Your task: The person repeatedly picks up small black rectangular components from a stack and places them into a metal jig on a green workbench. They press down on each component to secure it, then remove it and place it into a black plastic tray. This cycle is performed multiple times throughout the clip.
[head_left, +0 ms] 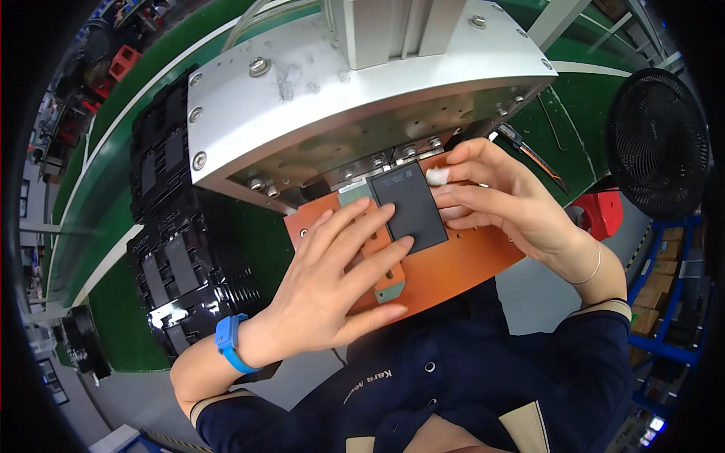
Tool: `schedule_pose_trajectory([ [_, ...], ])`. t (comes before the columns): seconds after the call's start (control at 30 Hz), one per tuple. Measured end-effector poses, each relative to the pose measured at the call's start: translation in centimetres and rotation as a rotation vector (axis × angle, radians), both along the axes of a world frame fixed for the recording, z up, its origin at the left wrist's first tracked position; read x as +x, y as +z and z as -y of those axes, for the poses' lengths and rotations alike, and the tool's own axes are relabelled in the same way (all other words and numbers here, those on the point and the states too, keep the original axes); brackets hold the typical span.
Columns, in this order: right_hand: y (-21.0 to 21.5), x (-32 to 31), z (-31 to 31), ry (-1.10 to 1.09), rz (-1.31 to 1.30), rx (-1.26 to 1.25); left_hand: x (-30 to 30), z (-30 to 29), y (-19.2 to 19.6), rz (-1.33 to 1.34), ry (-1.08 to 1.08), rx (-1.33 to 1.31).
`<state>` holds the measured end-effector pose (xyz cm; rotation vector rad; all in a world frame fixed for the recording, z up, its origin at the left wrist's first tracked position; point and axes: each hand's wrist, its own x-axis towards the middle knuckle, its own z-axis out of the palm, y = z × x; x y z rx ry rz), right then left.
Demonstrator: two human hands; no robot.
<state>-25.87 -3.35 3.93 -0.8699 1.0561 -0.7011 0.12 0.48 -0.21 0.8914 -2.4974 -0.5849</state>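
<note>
- Orange plate [453, 275] sits right in front of the person, I'd guess as a rest that keeps the work within easy reach of both hands.
- Left hand [321, 283] comes over the plate's left half, spread, not closed round anything; fingertips on the black slab's left side, likely steadying it.
- Black slab [411, 208] is over the middle of the plate, its far end near the bolted housing edge. Can't tell if it's flat on the plate or raised.
- Right hand [521, 196] is over the plate's right half, fingers curled at the slab's right edge; can't tell if they pinch. Hands are apart, slab between them, probably to keep it square.
- White cover [437, 177] on one right fingertip, maybe protection.
- Silver housing [377, 94] stands just beyond the plate.
- Black trays [177, 275] left of the plate, presumably parked clear of the elbow.
- Fan [655, 143] right of and beyond the plate, perhaps for cooling.
</note>
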Motion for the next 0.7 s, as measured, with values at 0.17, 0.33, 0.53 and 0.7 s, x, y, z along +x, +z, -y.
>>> schedule_pose_trajectory([
  [0.17, -2.3, 0.5, 0.6, 0.115, -0.124, -0.225, -0.7, -0.6, 1.5, -0.193, 0.135, 0.012],
  [0.33, -2.4, -0.1, -1.5, 0.051, -0.014, -0.344, -1.3, -1.9, 2.4, -0.481, 0.282, 0.507],
  [0.53, -3.7, 1.5, -5.9, 0.159, 0.161, -0.607, -2.3, -5.7, 1.1, -0.889, 0.335, 0.903],
  [0.7, -5.4, 1.5, -6.3, 0.166, -0.124, -1.045, 5.8, -9.8, 1.1, -0.668, 0.832, 0.396],
])
